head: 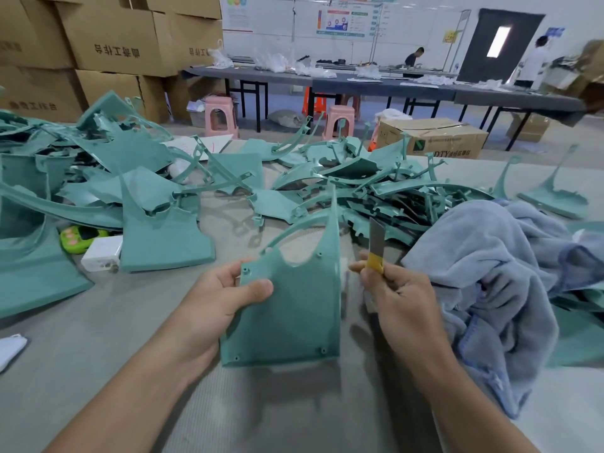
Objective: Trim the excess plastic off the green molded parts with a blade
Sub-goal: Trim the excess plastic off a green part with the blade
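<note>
Green part held above the desk point(98, 354), blade beside it.
Left hand point(222, 299) grips the green molded part point(294, 308); right hand point(397, 294) pinches the blade point(376, 241), its lower end hidden under yellow wrap.

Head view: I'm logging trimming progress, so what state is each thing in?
Green molded part, held upright by its left edge.
Left hand, gripping the part.
Blade, pointing up, apart from the part.
Right hand, pinching the blade.
Blue towel, crumpled on the table.
</note>
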